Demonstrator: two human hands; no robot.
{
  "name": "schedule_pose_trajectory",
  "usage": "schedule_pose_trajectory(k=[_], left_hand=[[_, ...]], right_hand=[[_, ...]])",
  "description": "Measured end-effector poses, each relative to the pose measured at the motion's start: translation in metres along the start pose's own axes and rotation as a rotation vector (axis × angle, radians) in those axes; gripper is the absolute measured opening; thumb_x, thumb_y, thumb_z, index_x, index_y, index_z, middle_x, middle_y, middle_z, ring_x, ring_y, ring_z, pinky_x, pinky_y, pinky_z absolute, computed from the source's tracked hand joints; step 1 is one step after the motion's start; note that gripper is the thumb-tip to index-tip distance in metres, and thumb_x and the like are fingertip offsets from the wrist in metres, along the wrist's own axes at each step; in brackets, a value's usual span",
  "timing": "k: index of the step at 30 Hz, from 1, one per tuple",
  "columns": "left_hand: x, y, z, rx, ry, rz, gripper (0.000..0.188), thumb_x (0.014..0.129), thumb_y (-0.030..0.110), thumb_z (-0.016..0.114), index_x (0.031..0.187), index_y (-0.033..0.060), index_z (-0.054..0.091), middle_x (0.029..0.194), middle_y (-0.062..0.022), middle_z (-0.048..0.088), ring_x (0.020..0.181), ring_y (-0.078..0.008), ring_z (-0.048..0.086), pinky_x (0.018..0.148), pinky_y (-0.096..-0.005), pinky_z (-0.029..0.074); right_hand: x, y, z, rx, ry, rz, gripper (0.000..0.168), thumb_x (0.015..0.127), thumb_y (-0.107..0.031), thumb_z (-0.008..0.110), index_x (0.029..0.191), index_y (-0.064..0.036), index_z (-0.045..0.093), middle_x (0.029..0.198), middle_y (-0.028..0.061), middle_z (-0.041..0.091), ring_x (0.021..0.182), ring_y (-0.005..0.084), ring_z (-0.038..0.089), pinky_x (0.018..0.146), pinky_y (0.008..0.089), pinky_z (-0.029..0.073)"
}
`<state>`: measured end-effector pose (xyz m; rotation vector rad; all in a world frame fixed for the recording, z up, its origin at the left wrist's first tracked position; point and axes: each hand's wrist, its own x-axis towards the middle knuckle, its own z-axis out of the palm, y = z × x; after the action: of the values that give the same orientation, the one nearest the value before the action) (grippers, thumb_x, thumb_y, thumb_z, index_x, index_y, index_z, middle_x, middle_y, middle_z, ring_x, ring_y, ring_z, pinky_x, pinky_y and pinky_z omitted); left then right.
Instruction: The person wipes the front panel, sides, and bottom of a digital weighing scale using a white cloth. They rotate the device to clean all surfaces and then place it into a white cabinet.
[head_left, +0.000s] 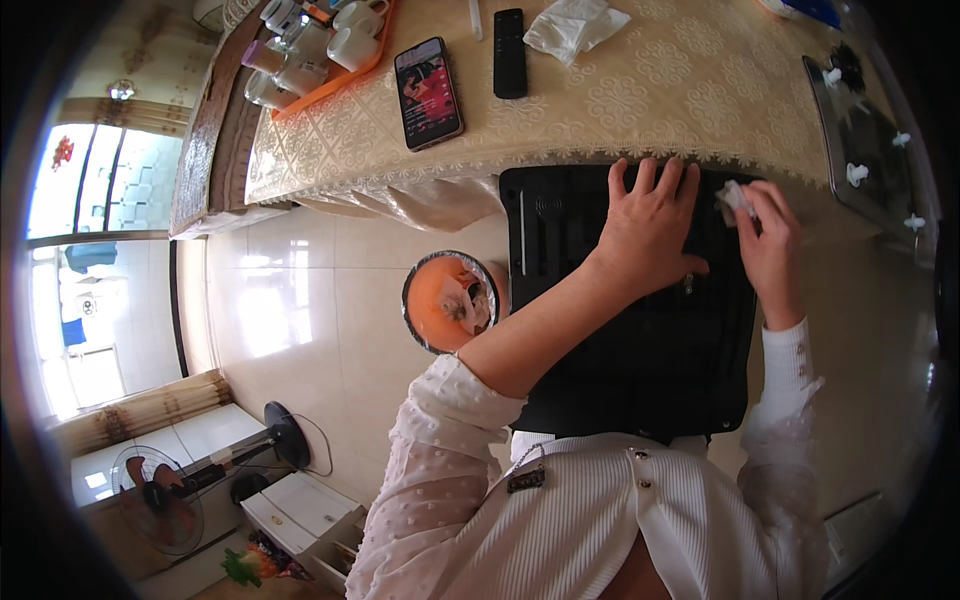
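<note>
A large flat black casing (637, 360), with slots near one corner and small screws or feet at its corners, stands between my body and the table's edge. What it belongs to I cannot tell. My left hand (649, 221) lies spread on its upper part, palm down, fingertips by the far edge. In my right hand (772, 232) a crumpled, greyish-white tissue (735, 199) is pinched between thumb and fingers at the casing's upper right edge.
The cloth-covered table (622, 105) bears a phone (429, 94), a remote control (510, 52), crumpled tissue (574, 28) and an orange tray (375, 64) of cups and jars. A lined orange bin (431, 304) stands left; a dark panel with white knobs (862, 142) is right.
</note>
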<state>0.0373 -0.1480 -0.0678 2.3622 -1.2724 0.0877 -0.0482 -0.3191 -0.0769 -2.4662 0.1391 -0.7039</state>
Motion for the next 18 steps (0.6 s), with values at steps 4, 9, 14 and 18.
schedule_pose_trajectory(k=[4,9,14,18], left_hand=[[0.0,0.0,0.002,0.007,0.005,-0.002,0.095,0.055,0.052,0.079,0.13,0.0031,0.045,0.124,-0.0121,0.045,0.118,-0.0294,0.041,0.101,-0.0526,0.027],[0.001,0.001,-0.001,0.022,-0.027,-0.005,0.096,0.056,0.052,0.079,0.13,0.003,0.044,0.123,-0.0121,0.045,0.118,-0.0294,0.041,0.102,-0.0525,0.027],[-0.001,0.0,0.0,0.001,-0.007,0.001,0.096,0.056,0.052,0.079,0.131,0.0027,0.044,0.123,-0.0124,0.045,0.118,-0.0299,0.041,0.102,-0.053,0.027],[-0.001,0.0,0.003,0.001,-0.003,-0.003,0.096,0.056,0.052,0.079,0.131,0.0025,0.044,0.124,-0.0127,0.045,0.118,-0.0304,0.04,0.102,-0.0532,0.027]], right_hand=[[-0.002,0.015,-0.003,0.03,0.041,0.073,0.016,0.081,0.006,0.059,0.097,0.005,0.058,0.093,0.0135,0.058,0.075,0.0286,0.06,0.062,0.0316,0.048],[-0.016,-0.008,-0.004,0.032,-0.01,0.045,0.018,0.08,0.006,0.061,0.097,0.004,0.058,0.094,0.0143,0.058,0.075,0.0296,0.06,0.062,0.0326,0.049],[0.007,0.006,-0.002,-0.005,0.049,0.005,0.016,0.081,0.005,0.06,0.096,0.005,0.057,0.092,0.0149,0.058,0.078,0.0312,0.06,0.064,0.0332,0.049],[-0.01,0.007,-0.01,0.021,0.01,0.119,0.015,0.082,0.006,0.059,0.097,0.005,0.058,0.093,0.013,0.058,0.074,0.0261,0.06,0.063,0.0318,0.048]])
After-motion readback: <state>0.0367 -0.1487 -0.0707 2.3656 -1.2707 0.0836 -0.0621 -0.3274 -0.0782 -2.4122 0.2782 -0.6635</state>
